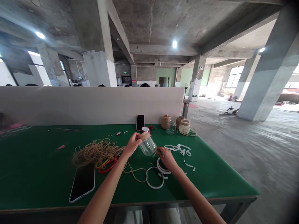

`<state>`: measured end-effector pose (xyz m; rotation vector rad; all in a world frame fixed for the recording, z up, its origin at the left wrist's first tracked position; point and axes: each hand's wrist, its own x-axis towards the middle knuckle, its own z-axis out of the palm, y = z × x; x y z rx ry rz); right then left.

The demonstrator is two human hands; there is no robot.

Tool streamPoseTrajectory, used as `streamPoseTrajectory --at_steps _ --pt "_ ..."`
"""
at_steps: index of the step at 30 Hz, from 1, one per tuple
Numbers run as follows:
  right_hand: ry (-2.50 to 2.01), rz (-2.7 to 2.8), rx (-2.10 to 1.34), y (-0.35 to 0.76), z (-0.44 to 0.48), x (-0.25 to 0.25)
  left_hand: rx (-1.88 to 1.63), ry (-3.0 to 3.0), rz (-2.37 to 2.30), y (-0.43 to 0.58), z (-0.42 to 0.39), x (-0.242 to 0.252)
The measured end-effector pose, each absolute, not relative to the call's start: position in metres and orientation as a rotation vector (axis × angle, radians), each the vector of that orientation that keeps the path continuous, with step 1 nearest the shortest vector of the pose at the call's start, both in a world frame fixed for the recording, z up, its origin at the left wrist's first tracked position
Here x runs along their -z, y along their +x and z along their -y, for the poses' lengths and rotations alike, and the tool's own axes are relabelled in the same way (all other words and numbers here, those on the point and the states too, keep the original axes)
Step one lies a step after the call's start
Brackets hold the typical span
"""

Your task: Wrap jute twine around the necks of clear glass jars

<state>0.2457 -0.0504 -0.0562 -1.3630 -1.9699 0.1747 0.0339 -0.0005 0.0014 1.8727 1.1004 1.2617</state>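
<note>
A clear glass jar [148, 147] is tilted above the table, with twine [143, 135] wound round its neck. My left hand [133, 143] grips the jar at that wrapped neck, fingers closed. Close to the jar's lower right side, my right hand [164, 155] has its fingers pinched together on what looks like a strand of twine. A loose heap of twine [100, 151] lies left of my left hand, beside red-handled scissors [107, 168]. Below the jar a length of twine trails over the table. Rolls of white tape [154, 187] lie under my right hand.
The green table [210, 183] ends at a right edge. Twine-wrapped jars [166, 121] and a plain glass jar [171, 127] stand at the back right. One phone [83, 183] lies front left; another phone [140, 122] leans on the white partition [93, 104]. White strips [179, 149] are scattered right.
</note>
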Motion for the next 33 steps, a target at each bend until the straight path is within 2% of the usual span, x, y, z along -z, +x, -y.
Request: streamPoseTrajectory --at_steps 9,23,33 --pt "-1.325 1.881 -0.131 0.246 0.052 0.051 -1.360 1.587 -0.990 0.026 -0.017 0.016" --pt "-1.296 1.697 -0.609 0.241 0.035 0.061 -1.398 1.432 -0.805 0.030 -0.021 0.030" --pt "-1.284 1.606 -0.639 0.240 0.037 0.058 -1.395 1.465 -0.829 0.032 -0.012 0.027"
